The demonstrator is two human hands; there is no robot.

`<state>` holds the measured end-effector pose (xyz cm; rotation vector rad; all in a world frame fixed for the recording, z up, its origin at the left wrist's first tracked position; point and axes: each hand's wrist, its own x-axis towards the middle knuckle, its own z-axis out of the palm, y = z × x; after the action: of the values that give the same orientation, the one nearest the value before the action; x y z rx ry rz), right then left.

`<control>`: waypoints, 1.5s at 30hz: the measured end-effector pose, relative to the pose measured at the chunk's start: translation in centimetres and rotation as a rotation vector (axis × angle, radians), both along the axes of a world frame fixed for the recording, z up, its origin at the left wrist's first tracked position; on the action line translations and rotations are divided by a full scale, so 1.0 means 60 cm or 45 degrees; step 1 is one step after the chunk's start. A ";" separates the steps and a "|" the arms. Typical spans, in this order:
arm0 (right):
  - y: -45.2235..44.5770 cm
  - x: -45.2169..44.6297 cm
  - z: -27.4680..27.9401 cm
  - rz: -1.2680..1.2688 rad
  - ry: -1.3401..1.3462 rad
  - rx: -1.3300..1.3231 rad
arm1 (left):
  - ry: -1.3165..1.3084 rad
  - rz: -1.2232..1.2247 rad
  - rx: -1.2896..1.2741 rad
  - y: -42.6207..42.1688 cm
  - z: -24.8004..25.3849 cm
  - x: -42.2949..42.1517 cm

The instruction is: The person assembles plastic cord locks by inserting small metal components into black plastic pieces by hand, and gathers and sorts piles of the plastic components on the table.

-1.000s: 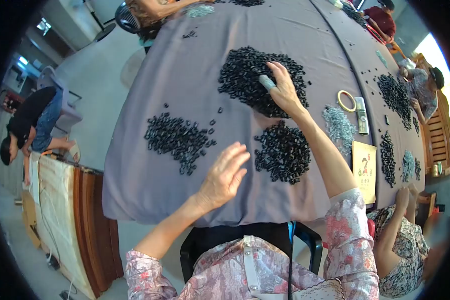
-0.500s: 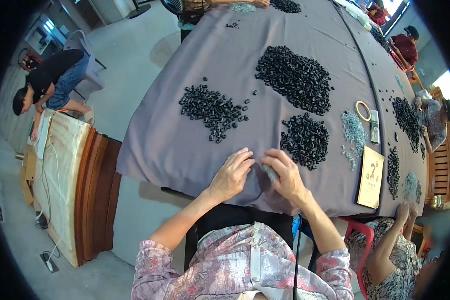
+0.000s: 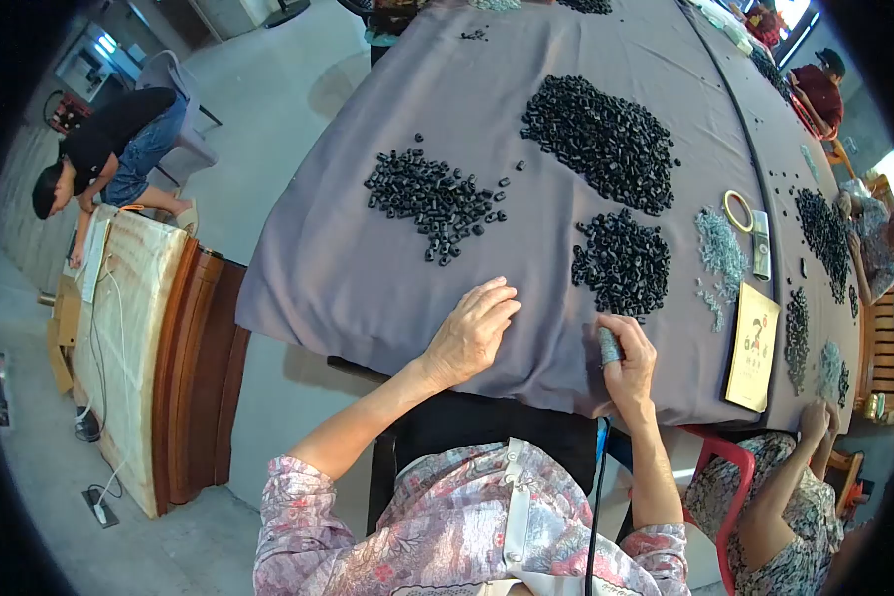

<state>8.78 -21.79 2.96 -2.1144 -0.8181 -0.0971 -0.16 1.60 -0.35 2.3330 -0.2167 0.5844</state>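
Observation:
My left hand (image 3: 474, 333) rests over the grey tablecloth (image 3: 387, 308) near the front edge, its fingers slightly bent and apart, with its thumb hidden beneath. To its right, my right hand (image 3: 629, 366) is closed just below a pile of small black plastic-looking parts (image 3: 622, 260). A grey wrap (image 3: 609, 345) covers one of its digits. Anything pinched in the right hand is too small to make out. A looser scatter of black parts (image 3: 432, 204) lies beyond my left hand. Farther back is the largest black pile (image 3: 598, 139).
Right of my hands are clear small pieces (image 3: 721, 248), a tape roll (image 3: 738, 211), a slim case (image 3: 761, 246) and a yellow booklet (image 3: 751, 348). A seated person (image 3: 765, 507) works at the right. A stone-topped cabinet (image 3: 134, 328) stands left, where another person (image 3: 119, 149) bends over.
My hands, close together before, have drawn apart. The right hand has moved right, towards the nearer black pile, and its fingers have curled in. The whole view has shifted slightly.

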 end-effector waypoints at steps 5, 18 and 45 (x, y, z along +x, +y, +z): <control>-0.010 0.001 -0.010 -0.047 0.054 0.008 | -0.077 0.146 0.001 0.049 0.035 0.029; -0.015 0.006 -0.016 -0.043 0.069 0.084 | 0.005 0.432 0.584 0.122 -0.010 0.097; -0.001 -0.009 -0.009 -0.103 0.080 -0.027 | 0.013 0.035 0.210 -0.064 0.001 0.074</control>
<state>8.25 -21.82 2.41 -2.1595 -0.6993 -0.0648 4.29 -2.25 -0.31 2.5013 -0.2360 0.5871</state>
